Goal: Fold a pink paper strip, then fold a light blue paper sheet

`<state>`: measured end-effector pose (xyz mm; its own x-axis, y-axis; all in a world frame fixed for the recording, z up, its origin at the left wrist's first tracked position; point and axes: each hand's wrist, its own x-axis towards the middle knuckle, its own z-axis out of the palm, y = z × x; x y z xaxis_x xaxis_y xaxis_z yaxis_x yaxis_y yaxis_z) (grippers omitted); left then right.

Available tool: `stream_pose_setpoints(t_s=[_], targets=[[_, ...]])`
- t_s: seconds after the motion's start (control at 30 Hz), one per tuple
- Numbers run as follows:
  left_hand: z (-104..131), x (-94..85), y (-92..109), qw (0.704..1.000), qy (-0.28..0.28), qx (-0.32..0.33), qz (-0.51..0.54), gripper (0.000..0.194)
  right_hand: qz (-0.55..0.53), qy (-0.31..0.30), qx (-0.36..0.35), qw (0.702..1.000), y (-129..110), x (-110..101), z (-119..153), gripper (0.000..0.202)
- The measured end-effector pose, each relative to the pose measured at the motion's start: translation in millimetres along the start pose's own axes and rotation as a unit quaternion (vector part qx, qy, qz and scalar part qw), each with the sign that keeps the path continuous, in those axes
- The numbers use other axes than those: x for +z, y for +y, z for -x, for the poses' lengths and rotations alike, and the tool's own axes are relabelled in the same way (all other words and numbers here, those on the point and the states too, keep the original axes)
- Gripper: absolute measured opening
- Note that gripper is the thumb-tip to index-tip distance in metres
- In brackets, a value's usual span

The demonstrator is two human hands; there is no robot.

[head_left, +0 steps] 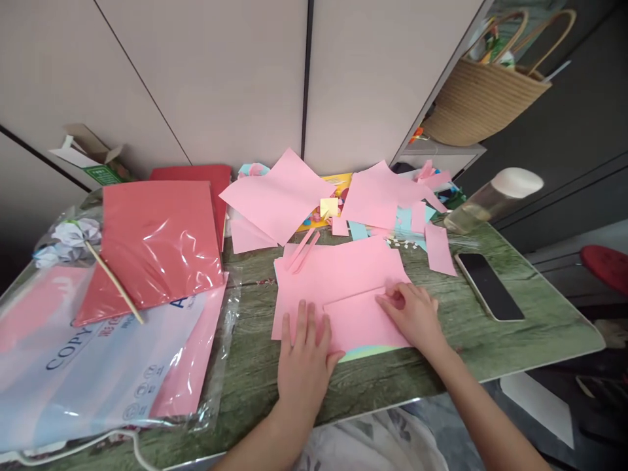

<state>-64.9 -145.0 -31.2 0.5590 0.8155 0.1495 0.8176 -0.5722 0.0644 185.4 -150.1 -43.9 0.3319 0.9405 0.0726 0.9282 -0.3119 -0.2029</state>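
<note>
A stack of pink paper sheets (pixel 343 265) lies in front of me, with a green and blue edge showing under its near side. On it rests a smaller piece of pink paper (pixel 360 322) whose far edge is raised or folded. My left hand (pixel 305 356) lies flat with fingers stretched over the near left of the papers. With thumb and fingertips, my right hand (pixel 412 311) pinches the far right corner of the smaller pink paper. Two narrow pink strips (pixel 305 252) lie on the stack's far left part.
Pink sheets (pixel 282 196) and scraps spread along the back. At left are red paper in plastic (pixel 161 242), a copy-paper bag (pixel 108 366), a stick (pixel 115 281) and a paper flower (pixel 76 232). A phone (pixel 489 288) and a clear bottle (pixel 483 206) stand at right, a woven bag (pixel 483 98) behind.
</note>
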Motion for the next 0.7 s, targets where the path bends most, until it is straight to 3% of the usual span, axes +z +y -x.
stream_pose_setpoints(t_s=[0.2,0.27,0.4,0.57,0.7], targets=[[-11.5,-7.9,6.3,1.0,-0.005,0.005,-0.015,0.047,0.011,-0.003,-0.025,1.0,-19.4,-19.2,-7.2,0.027],[-14.5,-10.7,10.8,1.0,-0.004,-0.007,-0.018,0.041,0.001,-0.002,-0.09,0.996,-36.3,-23.1,-7.3,0.026],[-25.7,-14.6,20.0,0.999,-0.028,-0.014,-0.022,0.023,-0.031,-0.077,-0.194,0.977,-62.2,-20.9,-12.0,0.029],[-51.0,-12.4,19.9,0.997,-0.057,-0.055,-0.001,0.011,-0.036,-0.134,-0.266,0.954,-56.4,-17.4,-33.4,0.026],[-71.5,-10.7,12.0,0.984,-0.104,-0.12,0.075,0.022,-0.05,-0.169,-0.314,0.933,-48.2,-19.8,-48.8,0.025]])
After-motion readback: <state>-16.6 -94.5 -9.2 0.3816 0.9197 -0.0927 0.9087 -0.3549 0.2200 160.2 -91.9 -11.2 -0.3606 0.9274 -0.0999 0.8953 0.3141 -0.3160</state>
